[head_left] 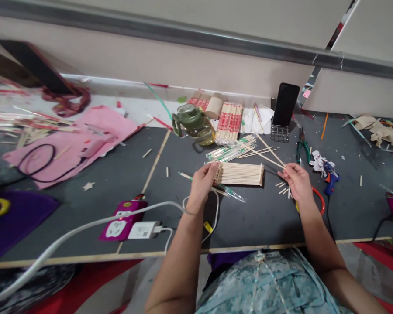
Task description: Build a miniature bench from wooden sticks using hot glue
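A small panel of pale wooden sticks (239, 174) lies side-on on the dark table, with a crosswise stick at its right end. My left hand (202, 184) is closed on the panel's left end, thumb on top. In a pinch, my right hand (295, 179) holds a pair of thin wooden chopsticks (263, 153) that spread apart toward the far left. Wrapped chopsticks (231, 149) lie just beyond the panel, and another wrapped piece (233, 193) sits partly under its near side. Short cut stick pieces (283, 190) are scattered by my right hand.
A green-lidded jug (194, 124) and red-patterned chopstick packs (229, 118) stand behind. At right are a phone (286, 104) on a wire stand, green-handled pliers (303, 147) and a blue glue gun (330, 178). A white cable (85, 221) crosses near my left arm, beside a purple power strip (123, 220).
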Demonstrator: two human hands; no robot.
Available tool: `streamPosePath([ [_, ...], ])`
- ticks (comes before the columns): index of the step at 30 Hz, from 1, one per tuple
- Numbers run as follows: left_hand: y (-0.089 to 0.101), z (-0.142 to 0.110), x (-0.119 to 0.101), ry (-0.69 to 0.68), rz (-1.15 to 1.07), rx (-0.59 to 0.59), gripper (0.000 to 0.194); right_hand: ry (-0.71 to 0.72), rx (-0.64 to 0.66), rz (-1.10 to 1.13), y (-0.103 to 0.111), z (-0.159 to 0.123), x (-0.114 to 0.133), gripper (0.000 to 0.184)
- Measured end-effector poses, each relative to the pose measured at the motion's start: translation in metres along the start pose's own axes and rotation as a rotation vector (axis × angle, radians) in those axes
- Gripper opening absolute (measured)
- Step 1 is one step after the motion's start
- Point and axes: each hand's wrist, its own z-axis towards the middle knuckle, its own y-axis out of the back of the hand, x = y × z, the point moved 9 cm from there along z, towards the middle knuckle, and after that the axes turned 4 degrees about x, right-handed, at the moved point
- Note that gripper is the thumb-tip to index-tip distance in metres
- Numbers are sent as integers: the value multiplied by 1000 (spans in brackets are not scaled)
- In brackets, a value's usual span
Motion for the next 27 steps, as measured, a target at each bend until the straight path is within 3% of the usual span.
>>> streamPosePath([
  [5, -5, 0, 11, 103, -44, 43, 66, -68, 81, 20, -36, -5, -21, 29],
  [9, -12, -5, 9, 142, -46, 75, 66, -67, 97, 35, -47, -6, -24, 28],
  [15, -25, -2, 8, 148, -95, 106, 69, -41, 74, 50, -38, 2, -13, 30],
  [21, -37, 9, 11, 147, -179, 94, 66, -23, 19, 22, -29, 27, -13, 35],
  [27, -56, 4, 5, 86, -241, 245, 72, 39, -27, 1, -20, 45, -4, 35],
])
